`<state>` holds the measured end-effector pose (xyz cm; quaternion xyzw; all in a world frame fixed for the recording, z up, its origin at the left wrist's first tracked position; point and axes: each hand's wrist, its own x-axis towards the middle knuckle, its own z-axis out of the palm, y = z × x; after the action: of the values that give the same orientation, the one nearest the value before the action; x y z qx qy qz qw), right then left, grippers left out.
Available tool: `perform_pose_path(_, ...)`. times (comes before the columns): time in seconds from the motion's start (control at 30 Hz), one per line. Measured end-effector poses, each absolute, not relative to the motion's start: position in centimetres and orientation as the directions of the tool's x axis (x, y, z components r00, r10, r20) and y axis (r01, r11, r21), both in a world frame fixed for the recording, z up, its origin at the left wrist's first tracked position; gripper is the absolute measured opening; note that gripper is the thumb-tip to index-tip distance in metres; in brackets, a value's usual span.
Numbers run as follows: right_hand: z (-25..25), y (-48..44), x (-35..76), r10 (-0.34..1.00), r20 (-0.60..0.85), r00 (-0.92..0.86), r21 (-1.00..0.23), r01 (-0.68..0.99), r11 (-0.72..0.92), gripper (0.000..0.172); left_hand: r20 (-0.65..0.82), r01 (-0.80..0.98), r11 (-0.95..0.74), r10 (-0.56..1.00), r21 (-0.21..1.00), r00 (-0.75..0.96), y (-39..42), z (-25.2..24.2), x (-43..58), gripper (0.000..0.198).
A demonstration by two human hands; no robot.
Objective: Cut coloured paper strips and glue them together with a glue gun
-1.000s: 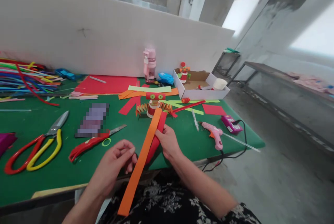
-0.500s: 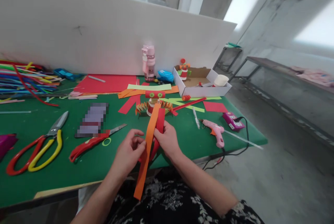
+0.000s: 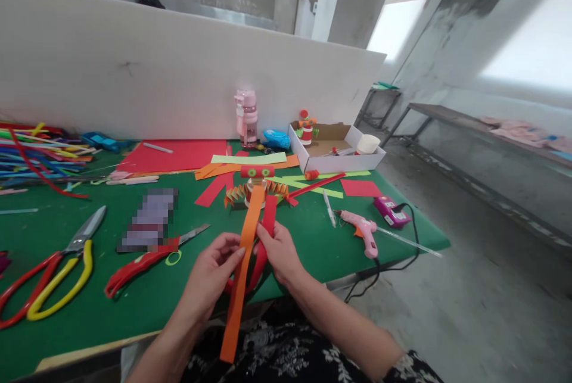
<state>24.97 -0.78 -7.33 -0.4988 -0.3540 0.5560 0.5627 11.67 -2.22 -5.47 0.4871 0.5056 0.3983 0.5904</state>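
Between my hands runs a long orange paper strip [image 3: 242,280], its lower end hanging past the table edge. My left hand [image 3: 218,270] pinches this strip from the left side, thumb in front. A red paper strip [image 3: 269,216] curves behind the orange one, and my right hand [image 3: 277,253] grips it between thumb and fingers. Just beyond the strips stands a paper figure [image 3: 255,187] with a red head roll, green ring eyes and folded orange arms; the orange strip partly covers its body.
Left lie red-handled scissors [image 3: 147,262], larger red-and-yellow scissors [image 3: 67,270] and a blurred phone [image 3: 149,219]. To the right are a pink glue gun [image 3: 361,229], a white pen [image 3: 329,209] and a cardboard box [image 3: 339,162]. A pink bottle [image 3: 246,120] stands behind.
The whole scene has shifted slightly left and down in view. My left fingers have closed in on the orange strip; both hands stay near the same place on the strips.
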Motion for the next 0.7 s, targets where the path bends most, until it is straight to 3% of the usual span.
perform_pose_path(0.17, -6.6, -1.3, 26.1, 0.971, -0.238, 0.027, -0.849, -0.492, -0.194, 0.05, -0.17, 0.061, 0.164, 0.979, 0.985, 0.113, -1.7, -4.8, 9.9, 0.044)
perform_pose_path(0.37, -6.2, -0.9, 27.0, 0.906, -0.411, 0.102, -0.691, -0.683, -0.237, 0.038, -0.137, 0.133, 0.125, 0.987, 0.983, 0.08, -1.6, -4.5, 8.6, 0.047)
perform_pose_path(0.47, -6.4, -0.4, 27.0, 0.865, -0.475, 0.162, -0.651, -0.726, -0.222, 0.034, -0.153, 0.085, 0.151, 0.988, 0.985, 0.017, -1.9, -5.0, 9.1, 0.049)
perform_pose_path(0.57, -6.7, -0.2, 27.2, 0.879, -0.44, 0.186, -0.667, -0.723, -0.181, 0.036, -0.157, 0.061, 0.156, 0.988, 0.986, 0.004, -2.3, -5.3, 9.9, 0.05)
perform_pose_path(0.7, -6.6, -0.3, 27.5, 0.894, -0.426, 0.139, -0.658, -0.726, -0.201, 0.038, -0.262, -0.044, 0.263, 0.965, 0.964, 0.031, -2.8, -4.9, 10.7, 0.066)
